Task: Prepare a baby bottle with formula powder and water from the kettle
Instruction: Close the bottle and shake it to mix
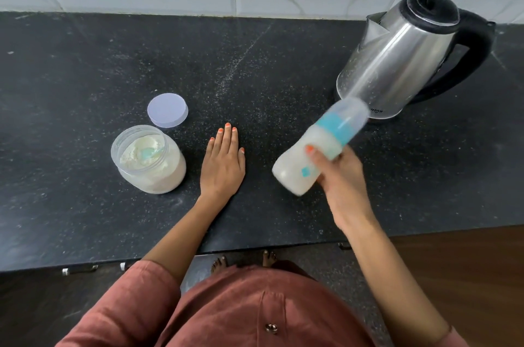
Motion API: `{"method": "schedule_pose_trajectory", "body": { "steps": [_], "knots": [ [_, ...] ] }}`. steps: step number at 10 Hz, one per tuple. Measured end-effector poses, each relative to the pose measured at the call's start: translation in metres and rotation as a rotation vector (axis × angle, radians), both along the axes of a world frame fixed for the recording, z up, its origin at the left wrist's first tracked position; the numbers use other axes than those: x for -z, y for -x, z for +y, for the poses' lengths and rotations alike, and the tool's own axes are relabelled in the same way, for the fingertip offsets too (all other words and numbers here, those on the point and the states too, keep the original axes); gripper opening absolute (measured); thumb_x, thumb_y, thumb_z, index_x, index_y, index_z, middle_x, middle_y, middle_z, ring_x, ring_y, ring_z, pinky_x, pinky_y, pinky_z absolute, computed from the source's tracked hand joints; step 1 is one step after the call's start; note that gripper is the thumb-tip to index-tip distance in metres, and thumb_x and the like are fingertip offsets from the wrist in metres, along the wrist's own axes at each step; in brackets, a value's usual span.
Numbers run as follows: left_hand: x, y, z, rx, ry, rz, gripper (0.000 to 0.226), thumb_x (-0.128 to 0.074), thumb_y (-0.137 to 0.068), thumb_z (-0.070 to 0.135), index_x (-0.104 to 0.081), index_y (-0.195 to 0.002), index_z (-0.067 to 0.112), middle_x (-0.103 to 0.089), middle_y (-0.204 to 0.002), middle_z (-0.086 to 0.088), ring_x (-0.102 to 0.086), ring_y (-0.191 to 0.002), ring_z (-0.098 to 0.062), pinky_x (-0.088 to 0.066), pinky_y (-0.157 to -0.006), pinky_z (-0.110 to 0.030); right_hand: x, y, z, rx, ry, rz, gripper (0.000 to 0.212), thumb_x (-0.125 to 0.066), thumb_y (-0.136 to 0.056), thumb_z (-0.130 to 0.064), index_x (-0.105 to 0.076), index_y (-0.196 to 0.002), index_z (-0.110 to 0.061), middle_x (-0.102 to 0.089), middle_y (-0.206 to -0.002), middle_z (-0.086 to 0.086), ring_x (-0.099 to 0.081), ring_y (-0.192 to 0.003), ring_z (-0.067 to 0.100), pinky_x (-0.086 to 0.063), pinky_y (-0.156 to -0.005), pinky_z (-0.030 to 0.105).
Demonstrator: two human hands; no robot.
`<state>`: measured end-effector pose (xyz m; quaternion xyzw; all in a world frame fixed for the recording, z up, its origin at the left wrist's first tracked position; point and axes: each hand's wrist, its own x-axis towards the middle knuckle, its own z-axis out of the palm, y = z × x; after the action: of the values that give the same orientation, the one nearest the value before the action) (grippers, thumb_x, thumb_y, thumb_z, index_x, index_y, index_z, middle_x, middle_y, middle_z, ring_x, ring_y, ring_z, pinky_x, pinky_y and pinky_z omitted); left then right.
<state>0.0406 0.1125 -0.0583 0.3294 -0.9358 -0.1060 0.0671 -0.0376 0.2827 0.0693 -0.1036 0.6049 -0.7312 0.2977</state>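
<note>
You are near the end, by the look of it: the bottle [317, 148] in your right hand [337, 173] is capped, its teal collar and clear cover are on, and the body is milky white all through, so I judge that both powder and water have gone in. The bottle is off the counter [85, 69], tilted with its top toward the kettle [402, 54] and its base toward you, and it is blurred, which suits a shake to mix, though one picture cannot prove motion. Your right fingers are wrapped around the bottle's lower half, thumb across the front. Your left hand [224, 161] lies flat on the counter between the jar [150, 159] and the bottle, fingers straight and close together, holding nothing. What seems left is tidying: the jar stands open with a teal scoop [149, 151] lying in the powder, and its lid [168, 114] rests just behind it on the counter. The kettle stands upright at the back right, lid shut. For writing, there is small print low on the kettle's body, too small and angled to read with confidence. A teal mark shows on the bottle, blurred beyond reading.
</note>
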Motion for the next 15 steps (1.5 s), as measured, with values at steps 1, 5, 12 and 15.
{"method": "schedule_pose_trajectory", "body": {
  "steps": [1, 5, 12, 15],
  "knots": [
    [0.001, 0.000, -0.001, -0.002, 0.002, -0.005, 0.051, -0.024, -0.100, 0.025, -0.014, -0.146, 0.004, -0.013, -0.155, -0.011, -0.010, -0.144, -0.023, -0.004, -0.115, -0.034, 0.002, -0.011, 0.006, -0.304, -0.205, 0.180, 0.036, -0.077, -0.060, -0.003, -0.063, -0.088, -0.022, -0.072, -0.073, -0.015, -0.065, -0.071, -0.003, -0.051, -0.063, 0.014],
    [-0.001, 0.000, -0.001, 0.002, -0.009, -0.003, 0.051, -0.024, -0.100, 0.025, -0.015, -0.145, 0.004, -0.013, -0.155, -0.011, -0.010, -0.144, -0.023, -0.005, -0.116, -0.035, 0.008, -0.016, 0.006, -0.203, -0.184, 0.070, 0.032, -0.076, -0.057, -0.015, -0.065, -0.087, -0.021, -0.073, -0.077, -0.011, -0.066, -0.077, 0.004, -0.055, -0.071, 0.020],
    [0.000, 0.000, 0.000, 0.001, 0.004, -0.018, 0.051, -0.022, -0.100, 0.026, -0.013, -0.146, 0.005, -0.012, -0.156, -0.010, -0.009, -0.144, -0.022, -0.003, -0.116, -0.034, 0.004, -0.002, -0.003, 0.062, 0.041, -0.110, 0.038, -0.069, -0.059, -0.030, -0.062, -0.095, -0.021, -0.071, -0.088, -0.008, -0.067, -0.084, 0.007, -0.057, -0.075, 0.026],
    [0.001, 0.000, -0.001, 0.002, 0.010, -0.020, 0.051, -0.021, -0.100, 0.027, -0.014, -0.146, 0.005, -0.012, -0.156, -0.011, -0.009, -0.144, -0.023, -0.003, -0.115, -0.033, 0.002, 0.012, -0.003, 0.224, 0.180, -0.202, 0.032, -0.065, -0.073, -0.022, -0.060, -0.105, -0.020, -0.069, -0.097, -0.008, -0.066, -0.090, 0.006, -0.055, -0.073, 0.024]
  ]
}}
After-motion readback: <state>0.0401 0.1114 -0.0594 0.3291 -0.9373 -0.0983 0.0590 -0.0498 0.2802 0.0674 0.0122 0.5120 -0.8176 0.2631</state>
